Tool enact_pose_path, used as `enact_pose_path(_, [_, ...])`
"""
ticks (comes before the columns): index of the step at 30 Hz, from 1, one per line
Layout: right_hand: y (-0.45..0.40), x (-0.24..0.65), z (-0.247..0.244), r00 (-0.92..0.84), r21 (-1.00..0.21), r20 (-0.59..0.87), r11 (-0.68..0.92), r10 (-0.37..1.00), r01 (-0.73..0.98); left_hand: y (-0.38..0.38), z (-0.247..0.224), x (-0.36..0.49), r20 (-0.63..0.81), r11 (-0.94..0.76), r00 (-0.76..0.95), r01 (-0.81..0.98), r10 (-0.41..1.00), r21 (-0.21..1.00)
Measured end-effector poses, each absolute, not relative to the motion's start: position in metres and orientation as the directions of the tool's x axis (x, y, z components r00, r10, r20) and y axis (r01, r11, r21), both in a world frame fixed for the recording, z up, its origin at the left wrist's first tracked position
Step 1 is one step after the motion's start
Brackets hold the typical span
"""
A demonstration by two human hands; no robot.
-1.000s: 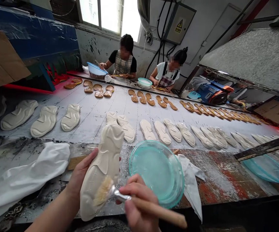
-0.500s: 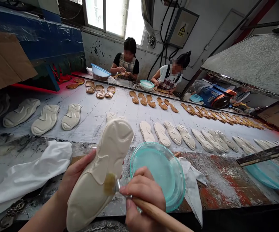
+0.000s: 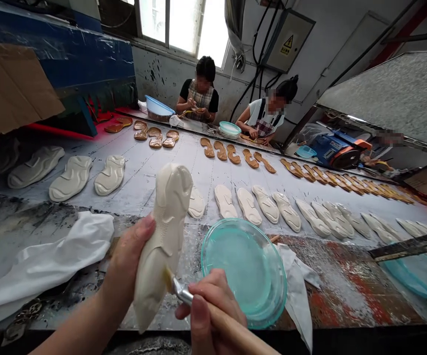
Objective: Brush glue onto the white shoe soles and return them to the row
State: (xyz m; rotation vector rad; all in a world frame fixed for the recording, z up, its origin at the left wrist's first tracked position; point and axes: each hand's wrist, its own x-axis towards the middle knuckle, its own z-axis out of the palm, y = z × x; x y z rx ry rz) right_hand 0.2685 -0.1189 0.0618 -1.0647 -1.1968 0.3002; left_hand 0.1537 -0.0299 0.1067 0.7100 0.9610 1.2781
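One pale moulded sole (image 3: 163, 236) is held up above the near edge of the counter (image 3: 341, 281), tilted, its upper end leaning slightly right. The left hand (image 3: 128, 259) carries it, the forearm rising from the lower left. The left thumb lies along the sole's left edge; the other fingers are hidden behind it, so their spread cannot be told.

The right hand (image 3: 216, 298) comes in from below, its fingers curled inward and pinching the wooden handle of a brush (image 3: 231, 323) close to the metal ferrule. The brush points up and left, its bristles, partly blurred, at the lower right side of the sole.

Just beyond the right hand, a clear teal bowl (image 3: 279, 291) sits on the counter. A white cloth (image 3: 63, 264) lies crumpled left of the left hand; a second cloth (image 3: 298, 281) hangs over the counter's edge beside the bowl.

Beyond the counter runs a white belt (image 3: 139, 172). Pale soles (image 3: 249, 206) line its near side, brown soles (image 3: 220, 151) its far side. Across the belt, two co-workers (image 3: 198, 93) sit bent over brown pieces in their hands.
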Motion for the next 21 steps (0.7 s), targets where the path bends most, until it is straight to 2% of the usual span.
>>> enact_pose_path(3, [-0.115, 0.259, 0.075, 0.421, -0.754, 0.657, 0.556, 0.625, 0.351, -0.036, 0.104, 0.16, -0.038, 0.01, -0.062, -0.391, 0.997, 0.92])
enact_pose_path(6, [-0.115, 0.252, 0.086, 0.49, -0.692, 0.722, 0.521, 0.489, 0.5, -0.037, 0.099, 0.159, 0.188, -0.217, -0.134, -0.248, 0.973, 0.944])
enact_pose_path(9, [-0.119, 0.248, 0.09, 0.476, -0.685, 0.724, 0.435, 0.5, 0.584, -0.036, 0.094, 0.155, 0.361, -0.379, -0.146, -0.123, 0.921, 0.917])
enact_pose_path(12, [-0.121, 0.247, 0.089, 0.401, -0.654, 0.743, 0.452, 0.536, 0.606, -0.032, 0.093, 0.153, 0.337, -0.36, -0.169, -0.13, 0.926, 0.924])
enact_pose_path(17, [-0.122, 0.246, 0.086, 0.361, -0.59, 0.786, 0.433, 0.502, 0.682, -0.024, 0.105, 0.156, 0.158, -0.223, -0.238, -0.281, 0.958, 0.933])
enact_pose_path(21, [-0.123, 0.245, 0.084, 0.18, -0.387, 0.879, 0.441, 0.442, 0.81, -0.02, 0.116, 0.161, 0.05, -0.203, -0.36, -0.401, 0.932, 0.893])
